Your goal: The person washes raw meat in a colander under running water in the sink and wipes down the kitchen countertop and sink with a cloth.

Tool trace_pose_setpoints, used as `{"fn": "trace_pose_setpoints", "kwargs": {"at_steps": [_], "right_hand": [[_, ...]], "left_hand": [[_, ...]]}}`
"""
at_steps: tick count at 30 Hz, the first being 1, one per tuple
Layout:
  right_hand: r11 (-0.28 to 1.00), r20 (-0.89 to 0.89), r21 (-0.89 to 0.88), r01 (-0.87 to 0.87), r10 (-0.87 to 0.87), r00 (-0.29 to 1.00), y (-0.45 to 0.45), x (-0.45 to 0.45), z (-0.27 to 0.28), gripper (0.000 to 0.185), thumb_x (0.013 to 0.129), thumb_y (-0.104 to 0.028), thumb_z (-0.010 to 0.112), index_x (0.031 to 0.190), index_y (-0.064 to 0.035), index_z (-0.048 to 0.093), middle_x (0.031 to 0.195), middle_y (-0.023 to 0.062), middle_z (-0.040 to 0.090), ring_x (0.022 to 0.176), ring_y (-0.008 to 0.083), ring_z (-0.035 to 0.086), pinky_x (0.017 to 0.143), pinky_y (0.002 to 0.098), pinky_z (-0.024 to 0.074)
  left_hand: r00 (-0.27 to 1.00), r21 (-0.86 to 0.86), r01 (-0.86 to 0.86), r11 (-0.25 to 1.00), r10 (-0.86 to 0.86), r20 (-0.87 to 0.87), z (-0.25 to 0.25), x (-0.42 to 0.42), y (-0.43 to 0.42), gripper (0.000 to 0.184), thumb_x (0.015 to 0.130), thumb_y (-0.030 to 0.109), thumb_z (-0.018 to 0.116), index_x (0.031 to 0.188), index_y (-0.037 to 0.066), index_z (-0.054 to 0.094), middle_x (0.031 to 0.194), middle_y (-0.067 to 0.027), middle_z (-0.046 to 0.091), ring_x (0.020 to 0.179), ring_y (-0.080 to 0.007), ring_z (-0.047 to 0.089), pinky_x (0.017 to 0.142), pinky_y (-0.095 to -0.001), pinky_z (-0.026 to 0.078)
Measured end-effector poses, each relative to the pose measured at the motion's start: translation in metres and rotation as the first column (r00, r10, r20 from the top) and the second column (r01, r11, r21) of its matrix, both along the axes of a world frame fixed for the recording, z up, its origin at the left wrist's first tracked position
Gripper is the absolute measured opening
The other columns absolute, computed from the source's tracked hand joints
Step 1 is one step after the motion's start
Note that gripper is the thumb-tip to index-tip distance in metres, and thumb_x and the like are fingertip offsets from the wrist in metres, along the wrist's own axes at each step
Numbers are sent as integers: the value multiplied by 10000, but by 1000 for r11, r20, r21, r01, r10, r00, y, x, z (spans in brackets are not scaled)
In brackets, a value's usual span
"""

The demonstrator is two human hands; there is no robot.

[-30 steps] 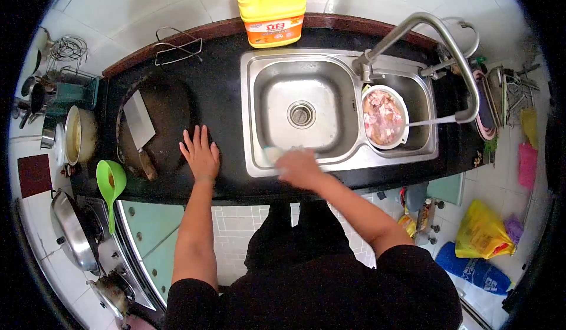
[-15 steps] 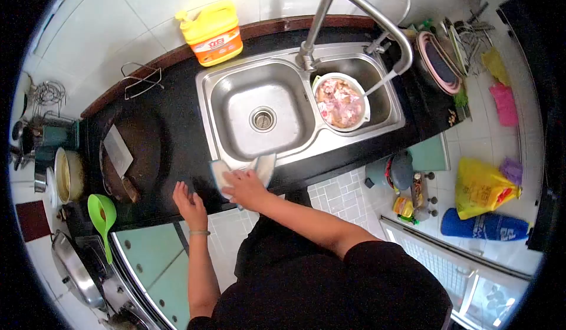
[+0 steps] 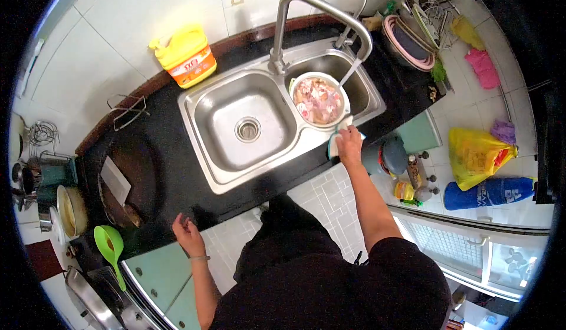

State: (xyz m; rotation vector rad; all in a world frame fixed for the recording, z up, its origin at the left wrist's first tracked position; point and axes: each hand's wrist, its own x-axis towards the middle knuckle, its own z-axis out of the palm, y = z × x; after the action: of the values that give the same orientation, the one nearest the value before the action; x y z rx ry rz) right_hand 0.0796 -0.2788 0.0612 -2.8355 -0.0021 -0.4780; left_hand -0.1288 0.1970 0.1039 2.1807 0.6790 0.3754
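My right hand (image 3: 349, 145) is closed on a pale cloth with a blue edge (image 3: 334, 146), pressed to the front edge of the black counter beside the right sink basin. Just behind it, a white bowl of raw meat pieces (image 3: 320, 100) sits in that basin. Water runs into the bowl from the curved faucet (image 3: 321, 6). My left hand (image 3: 188, 236) hovers near the counter's front edge at the left, fingers loosely apart and holding nothing. The left sink basin (image 3: 230, 124) holds no dishes.
A yellow detergent jug (image 3: 187, 59) stands behind the sink. At left, a cleaver (image 3: 115, 180) lies on a dark round board (image 3: 144, 171), near a green ladle (image 3: 109, 244) and a pot (image 3: 72, 212). Stacked basins (image 3: 407, 44) stand at right; a yellow bag (image 3: 477, 156) is beyond the counter.
My right hand has carried the cloth rightward along the counter's front edge, from before the left basin to beside the right one. My left hand stays near the counter. The view has shifted.
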Motion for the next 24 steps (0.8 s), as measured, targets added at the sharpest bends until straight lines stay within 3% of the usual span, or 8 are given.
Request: {"fn": "trace_pose_setpoints", "kwargs": {"at_steps": [3, 8, 12, 16, 17, 18, 22, 24], "right_hand": [[857, -20, 494, -149, 183, 983, 24, 12, 10, 178, 811, -168, 577, 917, -26, 599, 884, 162, 583, 828, 283, 564, 736, 375, 449], [116, -381, 906, 407, 643, 664, 127, 3, 66, 245, 879, -249, 550, 968, -27, 604, 895, 75, 611, 789, 130, 581, 697, 273, 478], [-454, -70, 636, 624, 771, 633, 191, 18, 97, 243, 879, -259, 530, 849, -30, 605, 799, 49, 584, 755, 122, 566, 688, 275, 456], [-205, -163, 837, 508, 792, 588, 208, 51, 80, 223, 875, -257, 518, 800, -61, 594, 871, 46, 582, 738, 135, 552, 653, 283, 414], [253, -100, 960, -116, 703, 704, 209, 54, 76, 220, 850, -278, 541, 831, -67, 600, 900, 70, 589, 783, 194, 562, 687, 350, 415], [634, 47, 482, -605, 671, 740, 209, 57, 75, 233, 825, -299, 564, 862, -73, 606, 929, 95, 596, 828, 253, 572, 721, 417, 416], [422, -353, 872, -249, 894, 276, 186, 94, 106, 312, 832, -351, 565, 1006, -93, 591, 1016, 97, 591, 937, 261, 561, 811, 430, 415], [-22, 3, 974, 224, 996, 84, 176, 117, 79, 459, 889, -444, 461, 1168, -85, 522, 1109, 47, 558, 1025, 154, 514, 919, 308, 394]], "left_hand": [[997, -154, 43, 987, -34, 62, 8, 40, -29, 327, 850, 4, 476, 1177, -19, 470, 1124, -121, 490, 981, -198, 539, 841, -307, 448], [958, -487, 283, 826, -268, 101, 31, 129, -94, 370, 921, 227, 458, 1214, 3, 481, 1172, -86, 530, 1077, -197, 502, 941, -302, 374], [953, -996, -61, -65, -302, -38, 25, 172, -131, 748, 812, 686, 357, 1265, 98, 448, 1255, -98, 486, 1116, -287, 485, 921, -404, 417], [932, -925, 48, -378, -316, 178, 82, 192, -164, 709, 833, 640, 361, 1325, 129, 356, 1326, -80, 427, 1131, -301, 485, 935, -549, 399], [935, -926, 36, -375, -315, 164, 79, 196, -166, 709, 833, 640, 361, 1325, 129, 356, 1326, -80, 427, 1131, -301, 485, 935, -549, 399], [942, -969, -24, -247, -330, 60, 75, 200, -168, 640, 850, 576, 410, 1308, 130, 370, 1291, -89, 453, 1107, -299, 498, 866, -495, 455], [923, -978, -43, -205, -382, 39, 61, 212, -160, 414, 876, 354, 541, 1188, 100, 441, 1084, -85, 545, 872, -196, 556, 561, -245, 497], [931, -961, -122, -249, -363, -24, 88, 229, -173, 295, 866, 221, 578, 1091, 72, 458, 857, -38, 513, 644, -93, 457, 416, -150, 335]]}}
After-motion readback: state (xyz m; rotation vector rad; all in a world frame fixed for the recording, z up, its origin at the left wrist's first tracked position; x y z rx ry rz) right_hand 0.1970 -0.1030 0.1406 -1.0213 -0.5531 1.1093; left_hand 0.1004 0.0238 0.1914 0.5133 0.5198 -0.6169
